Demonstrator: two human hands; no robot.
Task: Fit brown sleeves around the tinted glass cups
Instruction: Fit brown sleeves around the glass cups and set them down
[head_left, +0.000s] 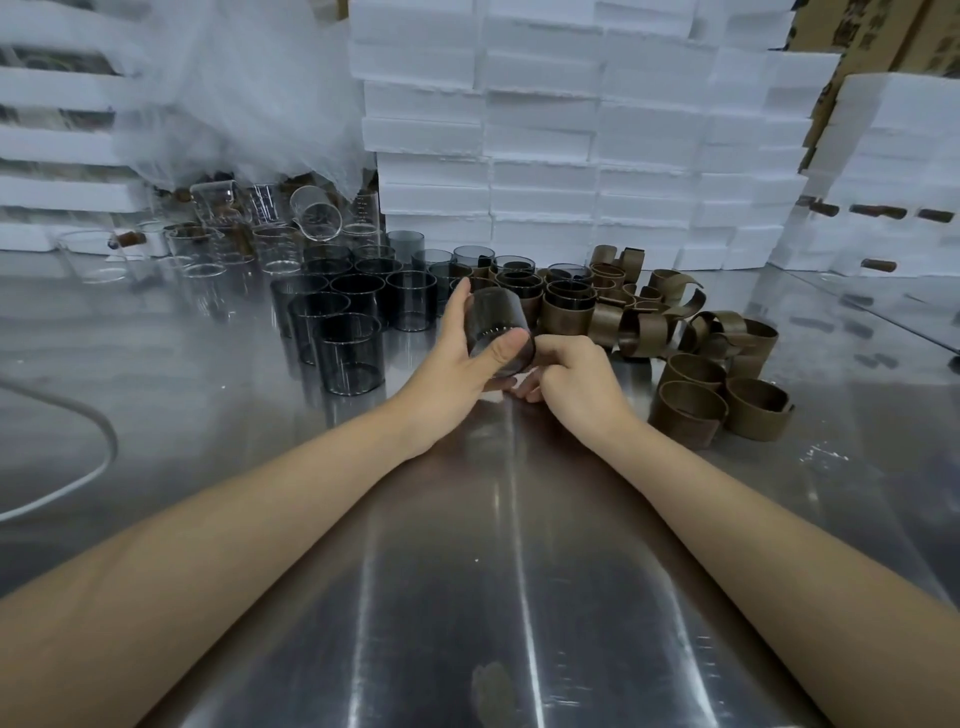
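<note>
Noted cup (500, 332) clamped in left hand (457, 364), long axis tilted toward right hand (574, 382) curled at its lower end, hold unclear; loose sleeves (693, 410) nearer right hand.

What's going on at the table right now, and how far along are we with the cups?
A person holds one tinted glass cup tilted above the steel table. The left hand grips it, and the right hand curls round its near end, apparently sleeving it. Bare tinted cups stand to the left, sleeved cups stand behind the hands, and loose brown sleeves lie piled to the right.
</note>
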